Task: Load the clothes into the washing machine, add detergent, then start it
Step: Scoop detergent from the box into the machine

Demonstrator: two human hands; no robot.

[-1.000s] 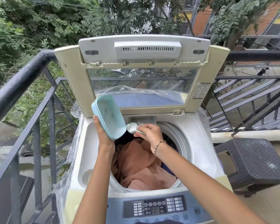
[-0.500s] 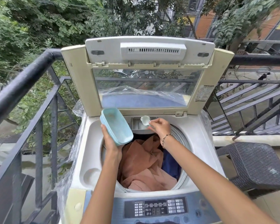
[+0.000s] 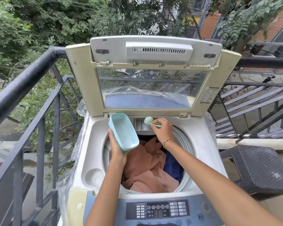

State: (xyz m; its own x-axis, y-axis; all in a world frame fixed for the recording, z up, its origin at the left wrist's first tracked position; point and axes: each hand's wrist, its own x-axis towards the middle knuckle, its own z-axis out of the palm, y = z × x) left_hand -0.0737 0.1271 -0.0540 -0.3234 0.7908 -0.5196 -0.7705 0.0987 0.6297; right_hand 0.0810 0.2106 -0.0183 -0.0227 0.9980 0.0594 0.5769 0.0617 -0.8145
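A top-loading washing machine (image 3: pixel 95 162) stands with its lid (image 3: pixel 153 75) raised. Peach cloth (image 3: pixel 145 167) and a dark blue garment (image 3: pixel 171 165) fill the drum. My left hand (image 3: pixel 117 149) grips a light blue detergent tub (image 3: pixel 123 132), tilted, over the drum's left rim. My right hand (image 3: pixel 162 128) pinches the handle of a small pale green scoop (image 3: pixel 148 120). The scoop's bowl is turned over the detergent drawer (image 3: pixel 140 124) at the back of the opening. The control panel (image 3: pixel 158 210) with buttons and a display lies at the front.
A black metal railing (image 3: pixel 23 88) runs close along the left and behind the machine. A dark woven stool (image 3: pixel 258 167) stands to the right. Clear plastic sheeting (image 3: pixel 70 160) wraps the machine's sides. Trees and buildings lie beyond.
My right hand has carried the scoop from the tub's mouth back to the detergent drawer and tipped it there. My left hand has moved the tub slightly.
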